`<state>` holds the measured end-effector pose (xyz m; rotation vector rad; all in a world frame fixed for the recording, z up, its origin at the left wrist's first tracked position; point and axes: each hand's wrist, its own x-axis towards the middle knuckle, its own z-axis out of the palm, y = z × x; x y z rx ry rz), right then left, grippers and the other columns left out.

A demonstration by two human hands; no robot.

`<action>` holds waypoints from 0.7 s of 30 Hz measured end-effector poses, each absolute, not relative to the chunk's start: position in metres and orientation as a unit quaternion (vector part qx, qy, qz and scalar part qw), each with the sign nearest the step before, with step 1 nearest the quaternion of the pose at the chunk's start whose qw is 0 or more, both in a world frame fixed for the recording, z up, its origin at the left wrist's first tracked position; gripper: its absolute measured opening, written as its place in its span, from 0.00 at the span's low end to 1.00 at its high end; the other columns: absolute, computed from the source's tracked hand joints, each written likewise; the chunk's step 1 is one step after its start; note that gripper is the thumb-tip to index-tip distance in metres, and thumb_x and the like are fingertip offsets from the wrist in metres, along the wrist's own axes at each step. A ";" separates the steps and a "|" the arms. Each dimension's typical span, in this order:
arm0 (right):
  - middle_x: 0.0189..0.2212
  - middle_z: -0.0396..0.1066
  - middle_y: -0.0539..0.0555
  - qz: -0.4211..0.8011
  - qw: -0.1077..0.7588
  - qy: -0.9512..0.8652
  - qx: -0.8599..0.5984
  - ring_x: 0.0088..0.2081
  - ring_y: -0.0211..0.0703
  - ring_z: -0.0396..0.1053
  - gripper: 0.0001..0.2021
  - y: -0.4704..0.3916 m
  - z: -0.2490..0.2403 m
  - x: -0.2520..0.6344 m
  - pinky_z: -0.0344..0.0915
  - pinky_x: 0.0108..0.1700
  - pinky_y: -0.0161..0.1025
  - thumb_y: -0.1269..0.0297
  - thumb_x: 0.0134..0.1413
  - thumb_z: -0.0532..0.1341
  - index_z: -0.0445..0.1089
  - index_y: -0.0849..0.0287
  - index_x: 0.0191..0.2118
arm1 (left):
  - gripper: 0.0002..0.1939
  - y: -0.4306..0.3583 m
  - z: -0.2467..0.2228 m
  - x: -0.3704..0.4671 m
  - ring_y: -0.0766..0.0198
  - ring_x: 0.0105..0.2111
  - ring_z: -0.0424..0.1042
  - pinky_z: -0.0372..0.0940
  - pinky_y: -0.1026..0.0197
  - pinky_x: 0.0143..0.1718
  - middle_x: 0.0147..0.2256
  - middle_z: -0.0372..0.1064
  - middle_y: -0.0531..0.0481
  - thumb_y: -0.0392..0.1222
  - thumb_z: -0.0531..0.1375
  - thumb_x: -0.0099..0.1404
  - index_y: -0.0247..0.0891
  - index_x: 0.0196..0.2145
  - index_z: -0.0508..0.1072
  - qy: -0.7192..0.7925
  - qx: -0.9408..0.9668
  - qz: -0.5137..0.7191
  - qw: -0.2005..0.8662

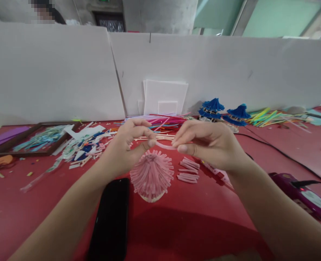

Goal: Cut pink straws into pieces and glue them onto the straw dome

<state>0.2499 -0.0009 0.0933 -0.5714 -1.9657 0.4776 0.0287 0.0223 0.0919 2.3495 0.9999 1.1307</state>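
Note:
Between my two hands a short pink pipe cleaner [166, 146] is held, bowed slightly downward. My left hand [132, 143] pinches one end between thumb and fingers. At the other end, my right hand [209, 141] pinches it the same way. Just below stands a cone-shaped roof of pink pipe cleaners [151, 175], fanned out from a centre, with a pale base edge at its front. To its right lie two small bundles of cut pink pipe cleaners [188, 171]. A pink tool, perhaps a glue gun [217, 173], is partly hidden behind my right wrist.
A black phone [110, 221] lies beside my left forearm. Scraps [87, 145] and a brown frame [35, 150] are at left. Two blue-roofed models [211, 108] stand before the white partition [217, 65]. A purple power strip [301, 194] with a black cable lies at right.

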 end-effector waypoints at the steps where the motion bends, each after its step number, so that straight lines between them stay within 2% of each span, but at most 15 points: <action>1: 0.30 0.76 0.51 0.149 0.509 -0.810 -0.249 0.33 0.37 0.73 0.03 -0.007 0.089 0.250 0.71 0.35 0.37 0.69 0.55 0.65 0.75 0.55 0.31 | 0.07 0.020 0.088 0.030 0.53 0.49 0.69 0.61 0.48 0.54 0.42 0.70 0.46 0.43 0.59 0.64 0.40 0.30 0.73 0.352 0.824 0.403 0.190; 3: 0.32 0.76 0.53 0.040 0.542 -0.797 -0.262 0.35 0.38 0.73 0.06 -0.019 0.078 0.250 0.72 0.37 0.39 0.74 0.55 0.64 0.75 0.55 0.35 | 0.08 0.013 0.079 0.033 0.55 0.50 0.70 0.62 0.50 0.55 0.43 0.73 0.46 0.45 0.56 0.68 0.41 0.35 0.73 0.361 0.794 0.428 0.236; 5: 0.33 0.76 0.54 -0.052 0.556 -0.794 -0.240 0.36 0.40 0.73 0.09 -0.031 0.066 0.248 0.73 0.38 0.40 0.78 0.51 0.65 0.75 0.58 0.36 | 0.13 0.003 0.067 0.034 0.55 0.51 0.71 0.62 0.49 0.56 0.48 0.73 0.45 0.49 0.52 0.70 0.43 0.46 0.72 0.390 0.754 0.450 0.276; 7: 0.31 0.77 0.54 -0.114 0.544 -0.803 -0.216 0.36 0.41 0.73 0.09 -0.040 0.054 0.245 0.73 0.37 0.40 0.78 0.47 0.67 0.75 0.60 0.35 | 0.17 -0.007 0.057 0.032 0.54 0.52 0.70 0.61 0.48 0.57 0.52 0.71 0.42 0.52 0.51 0.71 0.43 0.51 0.69 0.406 0.729 0.467 0.292; 10: 0.29 0.77 0.52 -0.154 0.519 -0.811 -0.224 0.34 0.41 0.72 0.07 -0.045 0.042 0.243 0.73 0.35 0.40 0.76 0.47 0.68 0.76 0.59 0.32 | 0.20 -0.019 0.045 0.028 0.53 0.53 0.70 0.61 0.47 0.57 0.52 0.70 0.40 0.50 0.54 0.70 0.41 0.56 0.63 0.411 0.711 0.486 0.299; 13: 0.29 0.77 0.52 -0.145 0.498 -0.822 -0.234 0.34 0.40 0.71 0.07 -0.044 0.035 0.243 0.72 0.36 0.41 0.75 0.48 0.68 0.76 0.59 0.34 | 0.21 -0.022 0.036 0.025 0.53 0.52 0.70 0.61 0.45 0.57 0.50 0.71 0.40 0.47 0.56 0.70 0.40 0.57 0.60 0.402 0.699 0.516 0.289; 17: 0.31 0.77 0.53 -0.126 0.486 -0.830 -0.243 0.36 0.42 0.69 0.07 -0.043 0.028 0.243 0.71 0.39 0.42 0.75 0.50 0.66 0.76 0.60 0.36 | 0.16 -0.021 0.022 0.021 0.53 0.52 0.71 0.59 0.43 0.59 0.49 0.72 0.41 0.45 0.55 0.70 0.41 0.53 0.63 0.389 0.702 0.539 0.255; 21: 0.30 0.75 0.53 -0.123 0.459 -0.841 -0.260 0.37 0.42 0.68 0.08 -0.044 0.023 0.241 0.71 0.40 0.42 0.76 0.52 0.64 0.76 0.59 0.37 | 0.16 -0.023 0.011 0.019 0.52 0.53 0.71 0.61 0.43 0.58 0.50 0.72 0.41 0.43 0.54 0.70 0.41 0.54 0.64 0.368 0.703 0.552 0.256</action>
